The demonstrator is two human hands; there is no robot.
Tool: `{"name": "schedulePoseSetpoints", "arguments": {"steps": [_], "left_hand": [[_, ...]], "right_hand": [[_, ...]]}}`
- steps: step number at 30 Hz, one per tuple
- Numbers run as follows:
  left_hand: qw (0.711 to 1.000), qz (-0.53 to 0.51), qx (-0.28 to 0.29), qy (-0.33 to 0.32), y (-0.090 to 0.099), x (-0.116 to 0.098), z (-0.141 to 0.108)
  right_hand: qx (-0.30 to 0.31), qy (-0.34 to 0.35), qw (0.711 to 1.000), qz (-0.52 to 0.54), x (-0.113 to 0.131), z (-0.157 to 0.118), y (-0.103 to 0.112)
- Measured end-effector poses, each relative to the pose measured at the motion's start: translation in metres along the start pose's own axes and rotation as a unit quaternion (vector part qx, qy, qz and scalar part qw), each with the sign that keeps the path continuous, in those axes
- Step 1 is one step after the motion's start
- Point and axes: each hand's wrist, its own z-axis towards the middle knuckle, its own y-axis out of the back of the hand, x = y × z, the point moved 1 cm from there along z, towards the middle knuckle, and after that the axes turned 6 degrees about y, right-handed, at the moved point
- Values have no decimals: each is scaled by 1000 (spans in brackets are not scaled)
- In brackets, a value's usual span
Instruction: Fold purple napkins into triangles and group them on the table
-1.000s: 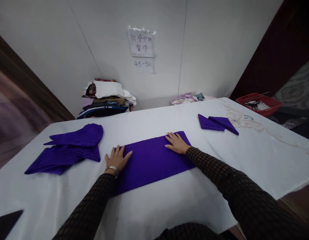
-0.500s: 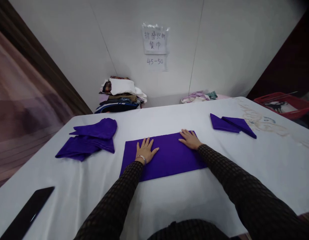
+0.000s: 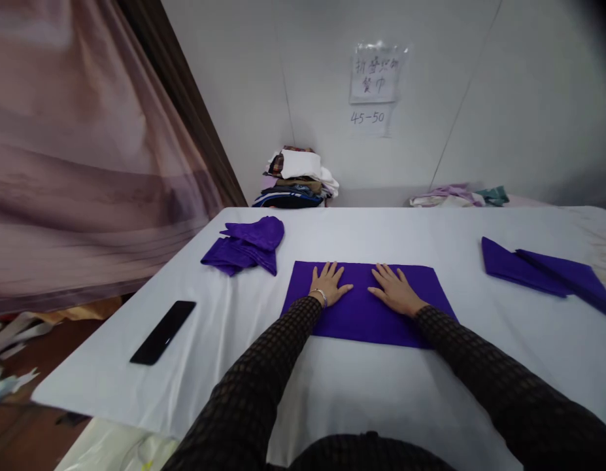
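Observation:
A purple cloth napkin (image 3: pixel 357 322), folded into a wide rectangle, lies flat in front of me on the white-covered table (image 3: pixel 224 392). On its left half rests my left hand (image 3: pixel 329 285), palm down with fingers spread and a bracelet at the wrist. My right hand (image 3: pixel 397 292) presses flat right of the napkin's middle, its fingers also apart. Both sets of fingertips reach close to the far edge, with a strip of purple cloth between the two thumbs. Neither hand grips anything.
Loosely bunched purple napkins (image 3: pixel 248 247) lie to the left, and a black phone (image 3: pixel 163 332) is nearer me. Folded purple cloth (image 3: pixel 523 269) sits at the right. Behind the table stands a clothes stack (image 3: pixel 297 182); a pink curtain (image 3: pixel 87 144) hangs at the left.
My right hand has slid left from the napkin's far right corner toward its middle. The left hand stays flat on the left half. The view has turned left, showing more curtain and floor.

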Motion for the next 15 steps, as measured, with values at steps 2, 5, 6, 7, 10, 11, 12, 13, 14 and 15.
{"name": "schedulePoseSetpoints", "arguments": {"steps": [2,5,6,7,10,11,12,13,14,15], "left_hand": [[1000,-3,-2,0,0,-1,-1],[1000,-11,3,0,1,-1,1],[1000,-14,4,0,2,0,2],[1000,-16,5,1,4,2,3],[1000,-19,-2,23,9,21,6],[999,-17,-4,38,11,32,7],[998,-13,-3,58,13,45,7],[997,-8,-2,77,16,59,7],[994,4,0,106,18,74,6],[991,16,1,136,21,90,6]], "right_hand": [[9,-5,1000,-2,2,3,-5],[10,-8,1000,-11,-1,2,-8],[9,-7,1000,-13,-2,2,-8],[10,-6,1000,-14,-2,1,-7],[11,-6,1000,-16,-2,1,-6],[11,-7,1000,-16,-1,1,-6],[11,-7,1000,-15,-1,1,-5],[11,-7,1000,-15,-1,1,-5],[10,-7,1000,-13,0,1,-5],[10,-7,1000,-12,0,1,-4]]}}
